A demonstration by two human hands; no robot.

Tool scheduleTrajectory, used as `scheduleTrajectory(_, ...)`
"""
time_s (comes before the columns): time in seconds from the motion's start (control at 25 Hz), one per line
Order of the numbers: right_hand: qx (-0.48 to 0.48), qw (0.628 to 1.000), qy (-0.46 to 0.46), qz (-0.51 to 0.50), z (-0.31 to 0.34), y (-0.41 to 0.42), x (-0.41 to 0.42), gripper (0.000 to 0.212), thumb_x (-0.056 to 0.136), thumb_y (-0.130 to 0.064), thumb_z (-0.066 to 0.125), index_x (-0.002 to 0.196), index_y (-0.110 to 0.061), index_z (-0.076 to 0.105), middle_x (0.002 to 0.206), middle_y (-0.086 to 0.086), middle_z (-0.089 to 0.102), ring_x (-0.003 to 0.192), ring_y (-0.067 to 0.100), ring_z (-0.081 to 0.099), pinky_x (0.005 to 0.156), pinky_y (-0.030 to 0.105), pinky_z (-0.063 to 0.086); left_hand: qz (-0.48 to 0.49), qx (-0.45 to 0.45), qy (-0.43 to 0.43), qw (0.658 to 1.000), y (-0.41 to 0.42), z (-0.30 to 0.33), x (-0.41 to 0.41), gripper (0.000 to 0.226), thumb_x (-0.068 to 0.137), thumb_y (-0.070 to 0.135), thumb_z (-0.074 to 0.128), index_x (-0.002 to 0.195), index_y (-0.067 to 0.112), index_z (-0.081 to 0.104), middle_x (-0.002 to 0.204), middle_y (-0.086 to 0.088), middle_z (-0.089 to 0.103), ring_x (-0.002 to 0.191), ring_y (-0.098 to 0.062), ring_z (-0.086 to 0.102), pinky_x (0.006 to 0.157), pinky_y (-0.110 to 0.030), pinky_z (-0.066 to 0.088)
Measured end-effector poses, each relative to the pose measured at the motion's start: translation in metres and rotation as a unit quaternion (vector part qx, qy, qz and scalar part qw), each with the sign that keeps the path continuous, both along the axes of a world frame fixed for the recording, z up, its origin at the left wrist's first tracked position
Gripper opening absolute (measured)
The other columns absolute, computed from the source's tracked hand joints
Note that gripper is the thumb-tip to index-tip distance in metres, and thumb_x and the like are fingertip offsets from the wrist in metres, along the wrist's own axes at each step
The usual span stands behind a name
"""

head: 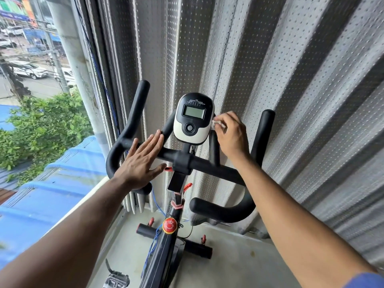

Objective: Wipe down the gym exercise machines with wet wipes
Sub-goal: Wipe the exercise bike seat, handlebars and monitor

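Wiping bike console [194,118], 3 o'clock edge.
Our right hand [231,135] pinches a wet wipe [217,124] against it; left hand [141,161], fingers straight, lies flat on the handlebar [207,166].

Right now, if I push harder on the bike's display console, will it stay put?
The display console sits on one thin stem, so it may tilt. Its plastic shell looks light and glossy; the wet wipe pinched in the right hand could slide.
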State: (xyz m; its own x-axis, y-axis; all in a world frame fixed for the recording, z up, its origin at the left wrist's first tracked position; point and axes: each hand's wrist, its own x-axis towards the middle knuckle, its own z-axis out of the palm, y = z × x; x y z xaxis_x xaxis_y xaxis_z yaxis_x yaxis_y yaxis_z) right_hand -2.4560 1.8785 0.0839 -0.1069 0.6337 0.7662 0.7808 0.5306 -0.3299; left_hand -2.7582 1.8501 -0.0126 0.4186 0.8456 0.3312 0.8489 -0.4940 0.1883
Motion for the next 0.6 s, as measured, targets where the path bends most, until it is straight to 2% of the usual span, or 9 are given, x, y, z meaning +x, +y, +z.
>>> scheduleTrajectory(0.04,0.003,1.0,0.027,-0.011,0.009,0.012,-0.001,0.007,0.089,0.0,0.069,0.094,-0.005,0.07,0.096,0.006,0.067,0.082,0.014,0.06,0.077,0.016,0.048,0.0,0.001,-0.002,1.0,-0.001,0.0,0.0,0.084,0.1,0.067,0.028,0.164,0.032,-0.013,0.172,0.013,-0.017,0.16,-0.01,-0.008,0.129,-0.058,0.003)
scheduleTrajectory(0.16,-0.024,0.997,0.078,-0.001,0.009,0.021,0.004,0.008,0.09,-0.002,0.068,0.095,-0.006,0.072,0.093,0.004,0.068,0.08,0.016,0.062,0.076,0.036,0.054,-0.002,0.009,-0.01,1.0,-0.002,-0.001,-0.002,0.084,0.1,0.068,0.029,0.165,0.031,-0.01,0.173,0.013,-0.014,0.16,-0.01,-0.005,0.128,-0.059,0.006)
scheduleTrajectory(0.2,-0.024,0.997,0.07,0.016,0.002,0.012,0.007,0.008,0.09,-0.003,0.068,0.097,-0.007,0.072,0.095,0.003,0.067,0.083,0.016,0.063,0.077,0.035,0.054,-0.001,0.011,-0.01,1.0,-0.002,-0.001,-0.002,0.084,0.1,0.068,0.029,0.165,0.032,-0.009,0.173,0.013,-0.014,0.16,-0.009,-0.005,0.129,-0.058,0.005)
scheduleTrajectory(0.32,-0.048,0.996,-0.01,0.071,-0.038,-0.04,0.017,0.017,0.09,0.001,0.069,0.102,-0.01,0.074,0.104,0.0,0.064,0.096,0.012,0.065,0.089,0.023,0.054,0.005,0.011,-0.015,1.0,-0.002,0.0,0.0,0.084,0.1,0.067,0.031,0.165,0.033,-0.009,0.173,0.014,-0.012,0.16,-0.008,-0.004,0.129,-0.056,0.004)
scheduleTrajectory(0.4,-0.095,0.991,-0.01,0.097,-0.054,-0.068,0.025,0.02,0.09,0.001,0.069,0.102,-0.013,0.074,0.107,-0.005,0.065,0.103,0.009,0.066,0.094,0.02,0.052,0.012,0.011,-0.012,1.0,-0.002,0.0,0.0,0.085,0.1,0.066,0.034,0.165,0.033,-0.008,0.173,0.014,-0.012,0.159,-0.007,-0.004,0.129,-0.055,0.003)
scheduleTrajectory(0.48,-0.203,0.972,0.078,0.087,-0.054,-0.059,0.038,0.019,0.09,-0.003,0.073,0.098,-0.02,0.075,0.1,-0.009,0.072,0.096,0.007,0.07,0.088,0.023,0.056,0.013,0.004,-0.009,1.0,-0.003,0.003,0.001,0.087,0.099,0.065,0.036,0.165,0.032,-0.008,0.173,0.013,-0.011,0.159,-0.006,-0.004,0.13,-0.054,0.003)
scheduleTrajectory(0.56,-0.306,0.917,0.247,0.072,-0.049,-0.029,0.047,0.016,0.091,-0.007,0.074,0.095,-0.023,0.074,0.094,-0.005,0.076,0.089,0.015,0.074,0.082,0.035,0.062,0.017,0.008,-0.013,1.0,-0.006,0.003,0.004,0.088,0.098,0.065,0.038,0.166,0.031,-0.007,0.173,0.013,-0.01,0.159,-0.004,-0.002,0.13,-0.051,0.003)
scheduleTrajectory(0.6,-0.337,0.874,0.342,0.076,-0.046,-0.014,0.048,0.015,0.092,-0.005,0.072,0.094,-0.02,0.073,0.094,-0.001,0.076,0.089,0.021,0.073,0.08,0.038,0.062,0.022,0.012,-0.014,1.0,-0.007,0.003,0.005,0.089,0.098,0.066,0.039,0.166,0.031,-0.006,0.173,0.014,-0.01,0.159,-0.004,0.0,0.13,-0.05,0.003)
